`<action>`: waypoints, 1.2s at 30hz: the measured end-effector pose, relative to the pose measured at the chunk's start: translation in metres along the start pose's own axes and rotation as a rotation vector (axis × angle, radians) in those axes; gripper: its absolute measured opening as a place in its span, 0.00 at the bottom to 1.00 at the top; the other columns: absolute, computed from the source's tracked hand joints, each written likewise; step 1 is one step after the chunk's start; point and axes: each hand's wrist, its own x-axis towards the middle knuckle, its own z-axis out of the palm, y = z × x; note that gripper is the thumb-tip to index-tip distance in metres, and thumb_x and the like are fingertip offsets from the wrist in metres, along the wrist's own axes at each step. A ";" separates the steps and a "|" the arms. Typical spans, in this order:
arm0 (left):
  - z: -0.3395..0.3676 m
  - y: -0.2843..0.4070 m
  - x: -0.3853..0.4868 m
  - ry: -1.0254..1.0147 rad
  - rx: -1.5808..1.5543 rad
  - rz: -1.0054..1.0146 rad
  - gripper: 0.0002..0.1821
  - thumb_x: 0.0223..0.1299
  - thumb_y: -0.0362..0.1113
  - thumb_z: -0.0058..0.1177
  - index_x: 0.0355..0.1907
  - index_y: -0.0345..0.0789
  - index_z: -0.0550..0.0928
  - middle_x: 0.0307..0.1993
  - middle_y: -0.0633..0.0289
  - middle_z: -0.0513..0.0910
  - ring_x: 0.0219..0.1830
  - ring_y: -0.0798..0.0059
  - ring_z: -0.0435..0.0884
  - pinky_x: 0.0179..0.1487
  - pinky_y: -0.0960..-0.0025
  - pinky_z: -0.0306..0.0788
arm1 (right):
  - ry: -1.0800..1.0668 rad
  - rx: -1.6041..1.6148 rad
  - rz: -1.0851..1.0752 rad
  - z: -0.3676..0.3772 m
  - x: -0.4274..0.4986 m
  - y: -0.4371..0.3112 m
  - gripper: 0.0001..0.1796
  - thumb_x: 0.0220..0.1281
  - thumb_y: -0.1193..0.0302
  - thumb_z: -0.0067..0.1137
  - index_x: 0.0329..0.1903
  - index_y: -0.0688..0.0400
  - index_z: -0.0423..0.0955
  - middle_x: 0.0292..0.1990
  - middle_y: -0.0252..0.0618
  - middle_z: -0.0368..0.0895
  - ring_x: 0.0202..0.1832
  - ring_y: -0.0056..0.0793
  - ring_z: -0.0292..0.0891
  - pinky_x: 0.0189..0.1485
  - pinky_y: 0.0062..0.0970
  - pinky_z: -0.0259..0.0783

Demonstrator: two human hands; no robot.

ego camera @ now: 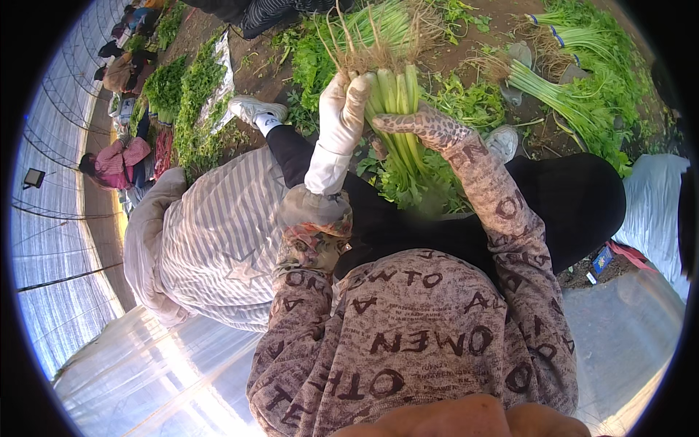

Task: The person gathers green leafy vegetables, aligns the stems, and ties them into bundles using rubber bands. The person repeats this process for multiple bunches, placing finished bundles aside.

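A bunch of celery [401, 90] is raised in front of me, its roots uppermost and its leaves hanging down between my legs. My left hand [344, 106], in a white glove, grips the stalks at the left side just below the roots. Around the same stalks from the right is my right hand [428, 125], in a leopard-print glove, with one digit laid across their front. Its other fingers are mostly hidden behind the bunch. Beyond both hands, a heap of celery [382, 24] lies on the soil, partly covered by the raised roots.
Celery bundles with blue ties [595, 41] lie at the far right, near a looser bunch of celery [546, 87]. A striped padded cloth [218, 229] is at my left. Another person [117, 161] sits farther left, beside rows of greens [196, 104]. Plastic sheeting [164, 377] lies behind me.
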 end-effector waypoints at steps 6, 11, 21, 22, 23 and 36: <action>0.002 0.017 -0.002 -0.147 -0.153 -0.250 0.24 0.49 0.35 0.71 0.48 0.31 0.79 0.41 0.62 0.84 0.41 0.76 0.82 0.47 0.71 0.76 | 0.031 -0.134 -0.164 0.002 0.004 0.010 0.34 0.56 0.62 0.70 0.63 0.60 0.67 0.54 0.40 0.77 0.57 0.28 0.72 0.61 0.30 0.68; 0.003 0.029 -0.002 -0.208 -0.144 -0.269 0.21 0.49 0.32 0.70 0.47 0.30 0.80 0.40 0.61 0.84 0.40 0.76 0.83 0.46 0.71 0.77 | -0.071 0.079 0.042 -0.012 -0.003 0.010 0.36 0.54 0.62 0.71 0.63 0.61 0.68 0.55 0.39 0.76 0.59 0.29 0.71 0.64 0.30 0.64; 0.015 0.032 -0.009 0.017 -0.070 -0.176 0.17 0.46 0.27 0.70 0.40 0.28 0.81 0.31 0.60 0.85 0.26 0.79 0.82 0.32 0.75 0.79 | -0.027 -0.385 -0.052 0.005 0.005 -0.005 0.35 0.59 0.56 0.66 0.62 0.64 0.66 0.55 0.43 0.76 0.58 0.27 0.71 0.60 0.25 0.70; 0.017 0.032 -0.007 0.027 -0.133 -0.182 0.17 0.46 0.27 0.70 0.40 0.28 0.80 0.31 0.60 0.85 0.26 0.78 0.82 0.31 0.75 0.79 | -0.059 -0.326 -0.027 -0.005 0.007 0.004 0.37 0.61 0.53 0.62 0.65 0.63 0.63 0.57 0.42 0.74 0.59 0.27 0.70 0.61 0.27 0.68; 0.019 0.032 -0.005 0.038 -0.195 -0.189 0.17 0.46 0.27 0.70 0.40 0.28 0.80 0.31 0.60 0.84 0.25 0.78 0.81 0.30 0.75 0.78 | -0.087 -0.267 0.001 -0.016 0.008 0.011 0.39 0.64 0.49 0.58 0.68 0.62 0.60 0.59 0.42 0.72 0.59 0.27 0.69 0.62 0.28 0.67; 0.027 0.033 -0.012 0.137 -0.003 -0.095 0.22 0.43 0.30 0.72 0.43 0.29 0.80 0.36 0.62 0.84 0.36 0.77 0.81 0.43 0.72 0.76 | -0.109 -0.428 -0.167 -0.015 0.013 0.024 0.41 0.57 0.45 0.61 0.67 0.54 0.62 0.58 0.41 0.73 0.61 0.31 0.68 0.64 0.32 0.65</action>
